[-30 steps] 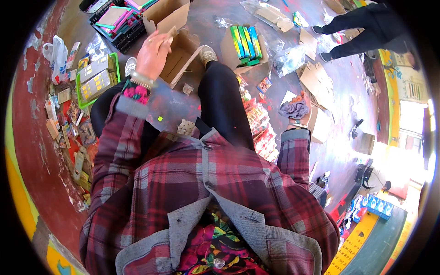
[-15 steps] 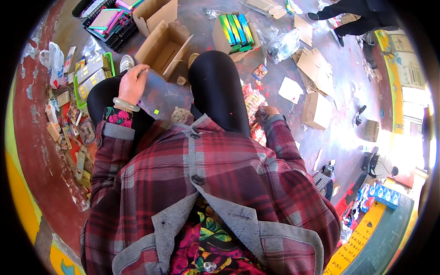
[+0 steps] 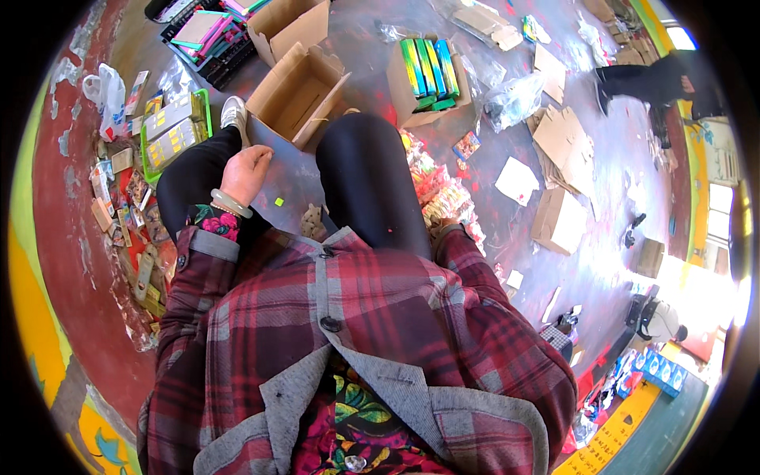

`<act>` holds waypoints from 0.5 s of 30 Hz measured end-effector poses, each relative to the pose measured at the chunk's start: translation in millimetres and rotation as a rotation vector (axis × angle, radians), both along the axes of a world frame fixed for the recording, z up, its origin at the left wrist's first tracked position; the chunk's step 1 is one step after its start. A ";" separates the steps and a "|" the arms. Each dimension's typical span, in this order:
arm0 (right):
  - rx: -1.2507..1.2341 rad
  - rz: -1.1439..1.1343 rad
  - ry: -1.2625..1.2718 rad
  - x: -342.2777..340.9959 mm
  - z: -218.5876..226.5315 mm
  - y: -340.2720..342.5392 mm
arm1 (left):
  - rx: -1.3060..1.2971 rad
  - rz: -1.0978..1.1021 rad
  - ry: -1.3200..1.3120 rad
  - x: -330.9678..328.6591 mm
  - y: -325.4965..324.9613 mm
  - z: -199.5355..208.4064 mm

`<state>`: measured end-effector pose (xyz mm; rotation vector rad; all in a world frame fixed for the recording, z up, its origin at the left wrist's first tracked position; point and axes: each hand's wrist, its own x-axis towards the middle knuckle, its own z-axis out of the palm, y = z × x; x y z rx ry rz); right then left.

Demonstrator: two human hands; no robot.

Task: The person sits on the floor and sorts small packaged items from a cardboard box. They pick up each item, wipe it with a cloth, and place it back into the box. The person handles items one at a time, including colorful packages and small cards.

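Note:
My left hand [image 3: 244, 177] hangs above the floor between my knees. Its fingers are bent and pressed together at the tips, and I cannot make out anything between them. A small yellow-green square [image 3: 279, 202] lies just beyond that hand. My right hand [image 3: 445, 226] is down beside my right thigh, at a heap of small pink, red and white packets [image 3: 448, 196]. The sleeve and the heap hide most of its fingers. In front of my lap is a beige tufted thing [image 3: 313, 222], partly covered by my jacket.
An open cardboard box [image 3: 294, 99] stands ahead, near a carton of green and yellow packs [image 3: 427, 71]. A green basket [image 3: 177, 131] and loose small boxes lie to my left. Flattened cardboard [image 3: 564, 146] and clear plastic [image 3: 514, 99] are on the right. Another person [image 3: 661, 79] is at far right.
My left hand has drawn back a little toward me. My right hand has moved nearer my body, into the packets. A pale round thing between my feet no longer shows. The view has shifted slightly.

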<state>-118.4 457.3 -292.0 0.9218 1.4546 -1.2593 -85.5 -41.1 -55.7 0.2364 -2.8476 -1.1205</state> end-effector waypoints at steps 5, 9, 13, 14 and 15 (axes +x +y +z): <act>0.209 0.674 0.059 0.9 -33.5 10.8 | 0.011 -0.055 0.032 -12.7 5.9 -1.3; 0.254 0.856 0.184 -5.0 1.0 -14.2 | -0.051 -0.063 0.015 -3.0 3.9 -1.6; 0.021 -0.182 0.085 1.4 -12.5 -3.5 | -0.077 -0.098 0.035 -4.3 4.7 -1.9; -0.006 -0.328 0.068 1.4 -12.3 -5.1 | -0.088 -0.098 0.040 -3.3 3.9 -2.1; 0.036 -0.253 0.080 0.0 -10.8 -4.4 | -0.099 -0.097 0.045 -2.5 2.8 -2.0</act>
